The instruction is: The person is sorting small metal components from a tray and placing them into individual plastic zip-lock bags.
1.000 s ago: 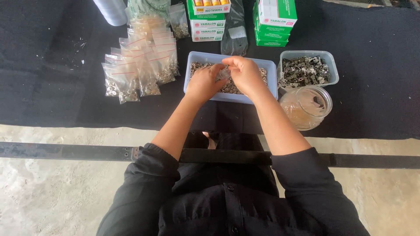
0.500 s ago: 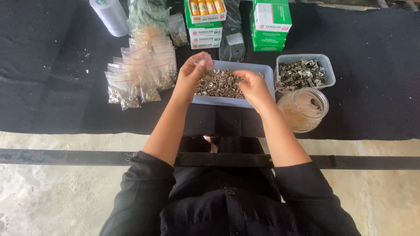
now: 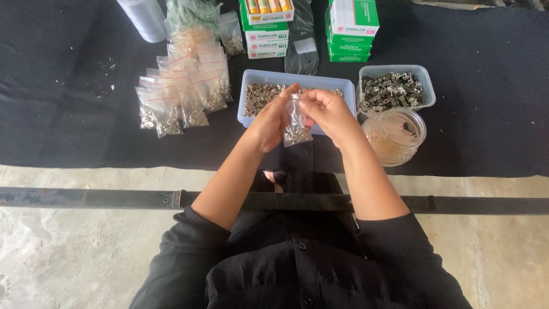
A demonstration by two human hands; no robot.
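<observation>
Both hands meet just above the near edge of the blue tray [image 3: 250, 97]. The left hand [image 3: 269, 123] and the right hand [image 3: 329, 114] pinch the top of a small clear bag [image 3: 297, 129] between fingers and thumbs, so each hand is closed on the bag's mouth. Half a second ago the left hand was up at the far left corner of the tray and the right hand hung over its near edge, with no bag showing between them; now the bag hangs between the two, which suggests it has been filled and its mouth is being pressed together.

The bag is narrow and see-through, hanging upright, with a little clump of small silvery metal pieces settled in its bottom and the upper part empty and creased.

Behind it the tray holds a bed of the same loose metal pieces. To the left, a spread of filled bags [image 3: 183, 91] with red strips lies on the dark table [image 3: 68, 114]. To the right stand a clear tub [image 3: 424, 77] of larger metal parts and a round clear jar [image 3: 397, 137].
</observation>
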